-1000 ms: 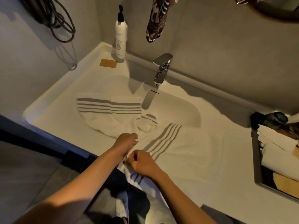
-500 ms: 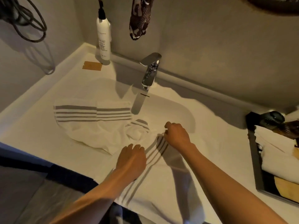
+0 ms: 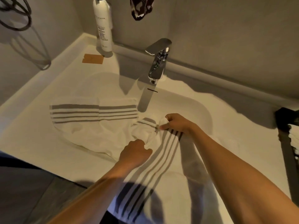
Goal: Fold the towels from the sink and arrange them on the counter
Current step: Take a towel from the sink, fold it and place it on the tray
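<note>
A white towel with grey stripes (image 3: 90,123) lies spread over the left part of the white counter (image 3: 48,152) and bunches up at the sink's edge. A second striped towel (image 3: 155,165) runs from that bunch down over the counter's front edge. My left hand (image 3: 135,153) grips a fold of the bunched white cloth. My right hand (image 3: 176,122) pinches a corner of cloth at the stripes, just above the sink basin (image 3: 191,109).
A chrome faucet (image 3: 157,62) stands behind the basin. A tall white bottle (image 3: 103,25) and a small brown card (image 3: 92,58) sit at the back left. A dark tray with white cloths (image 3: 291,139) is at the right edge. A patterned cloth (image 3: 140,7) hangs on the wall.
My left hand went from lying flat on the striped towel to gripping the bunched cloth. My right hand closed on a cloth corner. The view has moved closer.
</note>
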A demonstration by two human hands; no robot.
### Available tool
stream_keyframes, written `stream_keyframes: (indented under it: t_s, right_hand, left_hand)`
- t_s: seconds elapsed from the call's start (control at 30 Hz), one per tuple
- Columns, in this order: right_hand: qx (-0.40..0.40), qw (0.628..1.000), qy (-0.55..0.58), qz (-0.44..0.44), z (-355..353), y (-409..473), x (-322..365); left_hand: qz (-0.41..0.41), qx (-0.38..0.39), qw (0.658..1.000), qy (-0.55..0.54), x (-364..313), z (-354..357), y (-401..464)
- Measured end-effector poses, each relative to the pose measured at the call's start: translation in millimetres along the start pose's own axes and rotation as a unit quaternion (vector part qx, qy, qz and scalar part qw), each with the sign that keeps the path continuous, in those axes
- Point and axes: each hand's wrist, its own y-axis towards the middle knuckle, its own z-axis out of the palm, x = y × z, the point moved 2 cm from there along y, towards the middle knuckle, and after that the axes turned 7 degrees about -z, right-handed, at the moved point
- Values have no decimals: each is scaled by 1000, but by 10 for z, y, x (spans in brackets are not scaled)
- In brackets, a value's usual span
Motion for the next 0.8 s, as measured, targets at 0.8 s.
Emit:
stream_keyframes:
  t_s: [0.8]
  right_hand:
    - [-317, 918, 109, 210, 209, -2838, -916]
  left_hand:
    - [67, -14, 997, 32, -232, -300, -1023]
